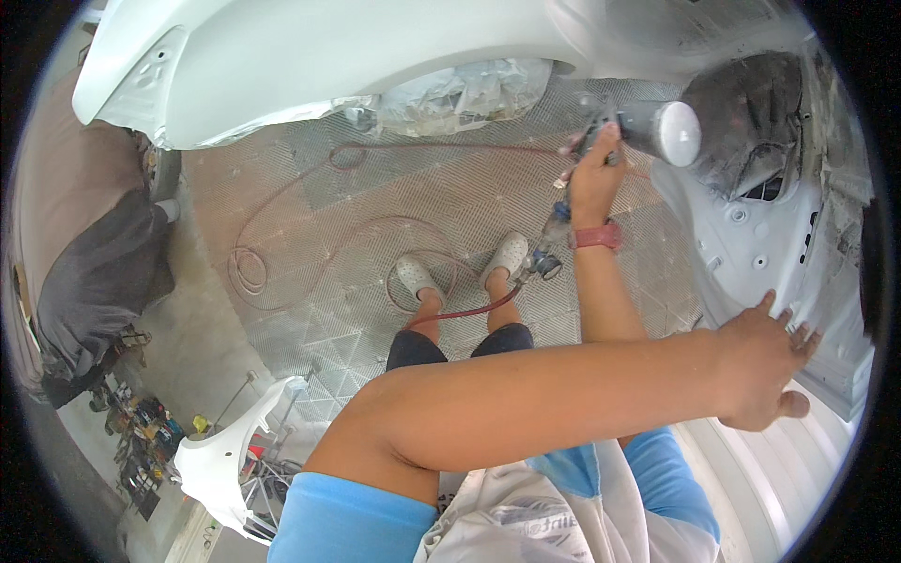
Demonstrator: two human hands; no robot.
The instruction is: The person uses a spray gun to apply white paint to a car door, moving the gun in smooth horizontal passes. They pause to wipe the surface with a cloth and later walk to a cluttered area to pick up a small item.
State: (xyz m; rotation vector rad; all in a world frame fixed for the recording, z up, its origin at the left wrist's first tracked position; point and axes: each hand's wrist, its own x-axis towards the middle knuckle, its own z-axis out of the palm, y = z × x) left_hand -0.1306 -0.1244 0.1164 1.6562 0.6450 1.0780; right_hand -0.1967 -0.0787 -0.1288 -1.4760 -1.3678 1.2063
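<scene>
While standing on a patterned floor, facing a big white vehicle body panel along the far side. To the left: a bulky shape under brown and dark grey cloth. To the right: a white inner panel, with a ridged white surface on its near side. Near left, a loose white curved part on thin supports. Far right, dark sheeting beside the inner panel; far middle, clear film in the wheel arch. Near left also, small mixed clutter, too small to sort. Looping over the floor, left of and around the feet: a thin red hose. On the feet, pale clogs. Reaching left hand across to the right, over the right forearm, with fingers spread wide over the inner panel, holding nothing; can't tell how firmly touching. Gripping a spray gun in right hand, far right of middle, with fingers wrapped round it and cup tilted sideways to the right; can't tell trigger position. Below the grip, a round fitting joined to the hose. On the right wrist, a reddish watch.
</scene>
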